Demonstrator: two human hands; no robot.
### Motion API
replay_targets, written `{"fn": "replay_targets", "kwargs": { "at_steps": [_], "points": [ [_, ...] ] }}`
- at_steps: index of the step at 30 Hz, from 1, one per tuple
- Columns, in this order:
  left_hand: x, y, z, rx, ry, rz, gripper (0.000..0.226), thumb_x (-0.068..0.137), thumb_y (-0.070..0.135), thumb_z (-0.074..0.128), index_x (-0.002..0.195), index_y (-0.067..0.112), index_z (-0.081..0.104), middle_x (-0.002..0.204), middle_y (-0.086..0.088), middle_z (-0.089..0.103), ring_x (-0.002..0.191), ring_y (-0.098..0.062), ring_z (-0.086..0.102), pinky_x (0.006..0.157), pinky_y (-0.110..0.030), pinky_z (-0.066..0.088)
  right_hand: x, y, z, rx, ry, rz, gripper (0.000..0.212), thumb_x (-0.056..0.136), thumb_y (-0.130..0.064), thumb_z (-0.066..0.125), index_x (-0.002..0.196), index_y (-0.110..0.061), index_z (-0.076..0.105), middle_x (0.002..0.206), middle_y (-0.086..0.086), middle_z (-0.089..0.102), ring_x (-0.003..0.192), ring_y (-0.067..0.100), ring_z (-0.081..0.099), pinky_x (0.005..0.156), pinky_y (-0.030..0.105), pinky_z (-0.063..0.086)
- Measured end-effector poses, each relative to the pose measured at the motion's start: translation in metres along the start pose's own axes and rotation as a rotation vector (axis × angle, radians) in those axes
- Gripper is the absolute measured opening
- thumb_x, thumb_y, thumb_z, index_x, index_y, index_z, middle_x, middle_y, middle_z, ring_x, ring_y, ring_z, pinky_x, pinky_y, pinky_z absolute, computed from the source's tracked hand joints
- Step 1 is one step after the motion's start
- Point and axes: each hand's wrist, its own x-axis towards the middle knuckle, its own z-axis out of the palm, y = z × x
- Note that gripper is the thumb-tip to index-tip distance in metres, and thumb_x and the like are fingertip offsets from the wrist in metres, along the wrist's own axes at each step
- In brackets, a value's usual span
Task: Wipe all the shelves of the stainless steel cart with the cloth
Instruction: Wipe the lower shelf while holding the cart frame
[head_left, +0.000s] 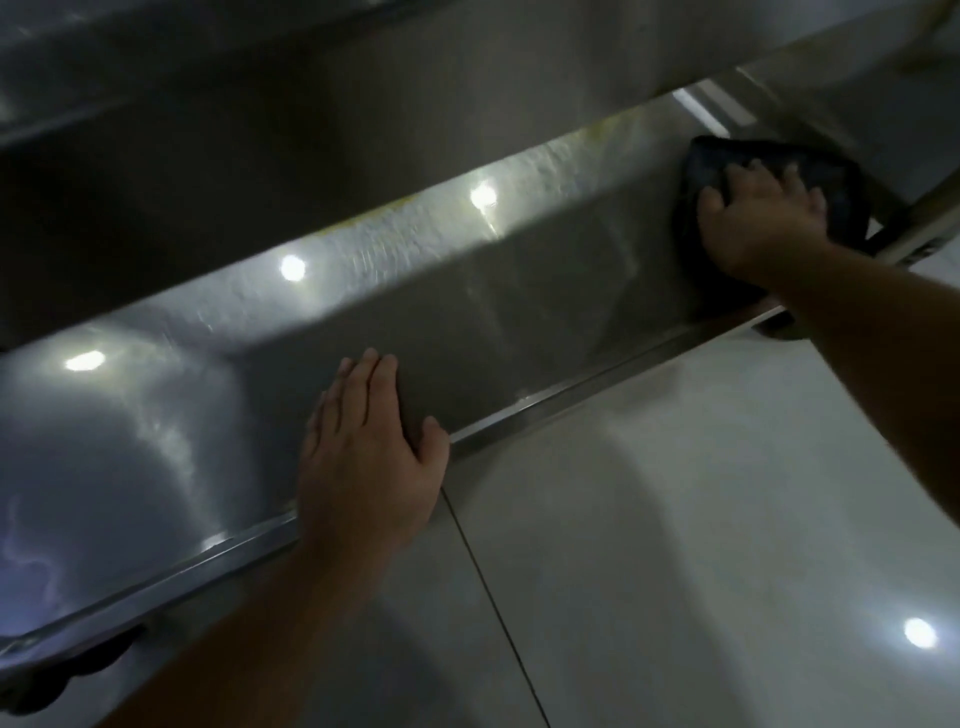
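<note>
cloth (779, 171): dark, soft and limp, bunched flat at the right end of the lower shelf (545, 312) of the steel cart, near its post.
right hand (758, 218): palm down on the cloth, fingers spread and pressing it against the steel.
left hand (369, 452): flat on the shelf's front edge, fingers straight and together, holding nothing.
handling: light and floppy; likely slides easily on smooth steel, so press from the middle with a flat palm.
upper shelf (260, 130): overhangs, blurred.

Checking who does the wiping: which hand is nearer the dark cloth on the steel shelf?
Right. The right hand presses on the dark cloth at the shelf's far right end; the left hand rests flat near the front rim, well apart.
</note>
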Motion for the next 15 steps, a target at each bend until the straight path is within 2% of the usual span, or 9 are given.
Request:
{"fn": "replay_targets", "kwargs": {
  "at_steps": [2,4,7,9,11,13,15],
  "points": [
    [0.001,0.000,0.004,0.006,0.017,-0.005,0.072,0.093,0.041,0.048,0.156,0.007,0.045,0.164,-0.013,0.043,0.155,-0.031,0.033,0.125,-0.050,0.028,-0.021,-0.015,0.009,0.004,0.017,0.080,0.071,0.105,-0.055,0.020,0.163,-0.013,0.023,0.171,0.014,0.019,0.156,0.040,0.015,0.125,0.058,0.011],
    [0.003,0.001,0.006,0.012,-0.007,-0.008,0.074,0.094,0.045,0.041,0.158,0.009,0.040,0.166,-0.012,0.039,0.156,-0.029,0.029,0.127,-0.049,0.023,-0.063,-0.035,0.017,-0.005,0.054,0.082,0.069,0.104,-0.053,0.023,0.157,-0.009,0.033,0.165,0.018,0.031,0.150,0.041,0.029,0.121,0.057,0.022],
    [0.004,0.000,0.008,-0.001,-0.020,-0.020,0.075,0.093,0.047,0.037,0.158,0.009,0.040,0.165,-0.011,0.039,0.156,-0.028,0.028,0.127,-0.050,0.023,-0.138,-0.067,0.031,-0.044,0.018,-0.197,0.067,0.099,-0.051,0.025,0.149,-0.011,0.044,0.158,0.015,0.044,0.144,0.036,0.040,0.117,0.052,0.030],
    [0.004,-0.001,0.006,-0.010,-0.048,-0.012,0.074,0.094,0.046,0.041,0.159,0.010,0.039,0.167,-0.011,0.037,0.157,-0.028,0.027,0.127,-0.050,0.023,-0.181,-0.095,0.044,-0.042,-0.059,-0.467,0.074,0.096,-0.055,0.018,0.155,-0.019,0.042,0.164,0.005,0.039,0.152,0.028,0.033,0.124,0.046,0.022],
    [0.006,-0.003,0.002,-0.046,-0.096,0.007,0.072,0.099,0.044,0.046,0.162,0.012,0.034,0.170,-0.008,0.031,0.159,-0.027,0.020,0.128,-0.047,0.018,-0.204,-0.117,0.054,-0.089,-0.142,-0.692,0.074,0.097,-0.061,0.011,0.162,-0.031,0.032,0.170,-0.010,0.026,0.158,0.017,0.017,0.126,0.039,0.004],
    [0.007,-0.009,-0.006,-0.079,-0.133,0.026,0.070,0.102,0.042,0.048,0.164,0.015,0.030,0.173,-0.005,0.024,0.161,-0.024,0.015,0.130,-0.043,0.013,-0.206,-0.123,0.057,-0.128,-0.167,-0.801,0.070,0.100,-0.064,0.013,0.162,-0.037,0.027,0.170,-0.015,0.021,0.159,0.012,0.012,0.124,0.035,-0.003],
    [0.001,-0.022,-0.017,-0.061,-0.124,0.044,0.067,0.105,0.043,0.048,0.164,0.019,0.030,0.173,-0.002,0.023,0.160,-0.022,0.016,0.129,-0.040,0.009,-0.196,-0.116,0.054,-0.131,-0.140,-0.801,0.069,0.100,-0.065,0.015,0.161,-0.037,0.031,0.169,-0.014,0.024,0.158,0.013,0.017,0.126,0.038,0.003]
  ]
}}
